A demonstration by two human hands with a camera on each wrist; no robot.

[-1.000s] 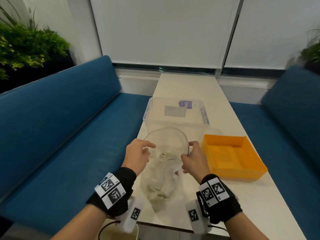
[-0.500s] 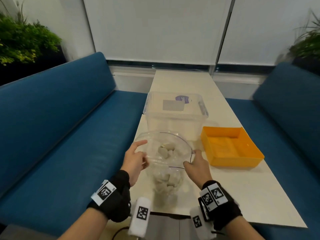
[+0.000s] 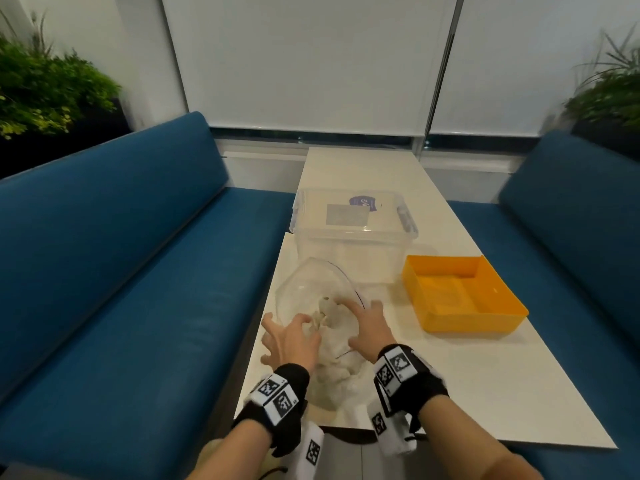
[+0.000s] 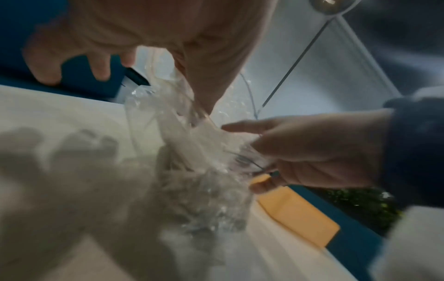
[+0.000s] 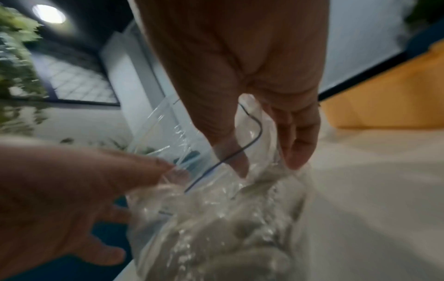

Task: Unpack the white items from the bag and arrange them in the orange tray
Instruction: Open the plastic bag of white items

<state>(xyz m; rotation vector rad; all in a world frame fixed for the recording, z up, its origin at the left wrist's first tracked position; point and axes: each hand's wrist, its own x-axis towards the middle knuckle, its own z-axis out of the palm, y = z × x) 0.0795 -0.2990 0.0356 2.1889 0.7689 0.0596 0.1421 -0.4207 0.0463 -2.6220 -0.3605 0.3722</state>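
Note:
A clear plastic bag [image 3: 322,292] lies on the white table [image 3: 485,393], its open mouth facing away from me. Several white items [image 3: 332,368] are bunched inside it. My left hand [image 3: 304,323] is at the bag's left side, thumb and forefinger pinching the film [image 4: 204,190] and the other fingers splayed. My right hand [image 3: 367,323] is at the right side and pinches the rim with its dark zip line [image 5: 254,136] between thumb and fingers. The orange tray [image 3: 474,322] stands to the right of the bag with nothing in it.
A clear lidded storage box [image 3: 349,237] stands just behind the bag and left of the tray. Blue benches [image 3: 138,306] [image 3: 571,254] run along both long sides of the table. Potted plants [image 3: 41,95] stand in the far corners.
Both hands have come down from holding the bag's mouth wide open to grip lower, near the white items. The bag has sunk and its mouth now tips toward the clear box.

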